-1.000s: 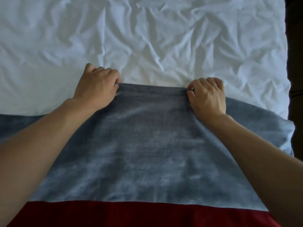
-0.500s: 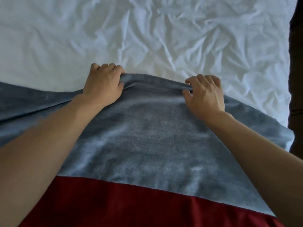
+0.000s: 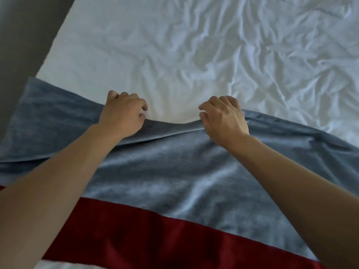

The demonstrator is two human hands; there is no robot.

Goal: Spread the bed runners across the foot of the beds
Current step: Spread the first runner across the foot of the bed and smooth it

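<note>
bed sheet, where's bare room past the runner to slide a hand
Bare white sheet lies beyond the runner's far edge, widest toward the upper left, more wrinkled to the right. It is crowded at that edge, where the left hand and right hand rest.

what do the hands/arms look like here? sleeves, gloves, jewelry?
Both forearms are bare up to the frame edge, no sleeves in view. Left hand and right hand wear no gloves. No watch, bracelet or wristband shows on either wrist, and no ring can be made out on the fingers in view.
</note>
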